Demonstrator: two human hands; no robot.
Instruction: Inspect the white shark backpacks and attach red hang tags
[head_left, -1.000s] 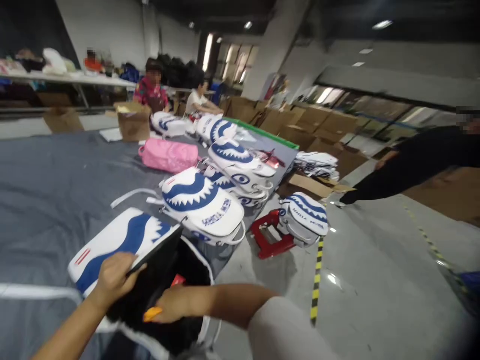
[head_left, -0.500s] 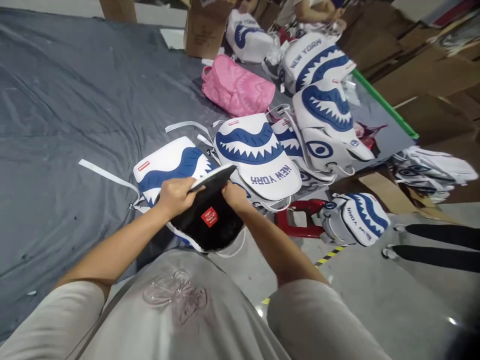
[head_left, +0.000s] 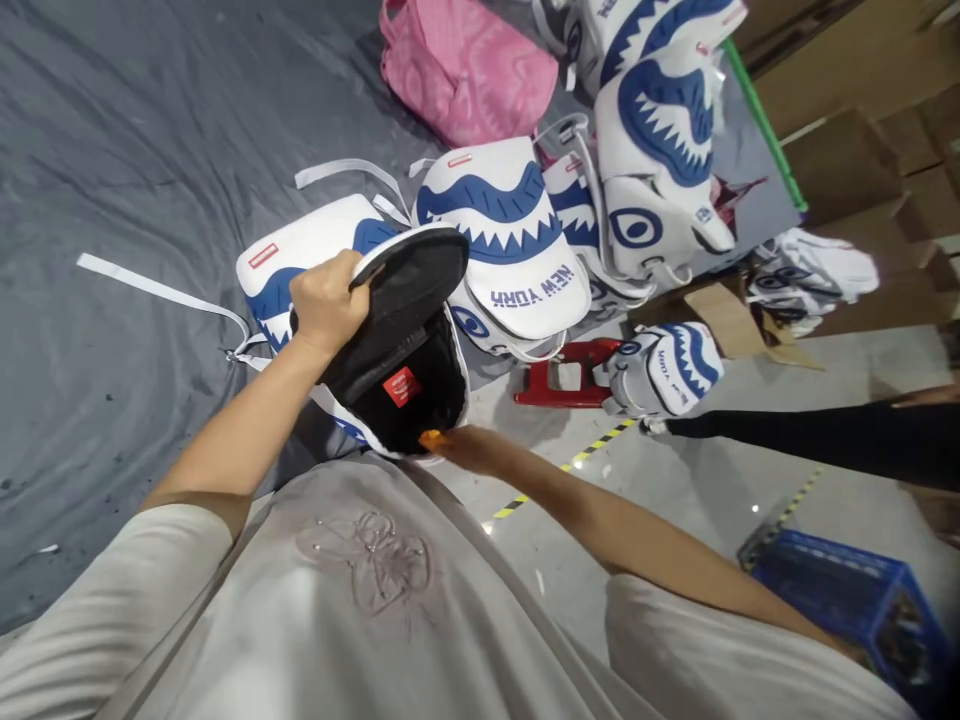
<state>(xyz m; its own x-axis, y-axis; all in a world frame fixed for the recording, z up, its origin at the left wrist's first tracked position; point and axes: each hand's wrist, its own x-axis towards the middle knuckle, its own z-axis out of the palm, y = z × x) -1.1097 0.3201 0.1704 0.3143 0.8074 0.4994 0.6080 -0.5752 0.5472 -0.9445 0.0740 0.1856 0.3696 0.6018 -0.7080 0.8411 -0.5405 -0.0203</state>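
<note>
Right in front of me is a white-and-blue backpack (head_left: 307, 235) with a shark-tooth print, its top open. Fingers of my left hand (head_left: 328, 300) are closed around the edge of the raised flap (head_left: 420, 265). Inside, the black lining carries a red label (head_left: 402, 387). At the near right rim of the opening, my right hand (head_left: 472, 448) is closed on a small orange object (head_left: 433, 440), whose kind I cannot make out. A second shark-print backpack (head_left: 510, 240) sits close by on the right.
A pink backpack (head_left: 472, 75) lies further back on the grey cloth (head_left: 150, 130). More shark-print backpacks (head_left: 652, 160) crowd the green table edge (head_left: 765, 130). On the floor are a red frame (head_left: 540, 385) and a blue crate (head_left: 832, 570). A person's dark-clad leg (head_left: 787, 440) appears at right.
The flap has been lifted wider open, still in my left hand. My right hand has left the flap and moved nearer to me, where the orange object now shows. My view has tilted down.
</note>
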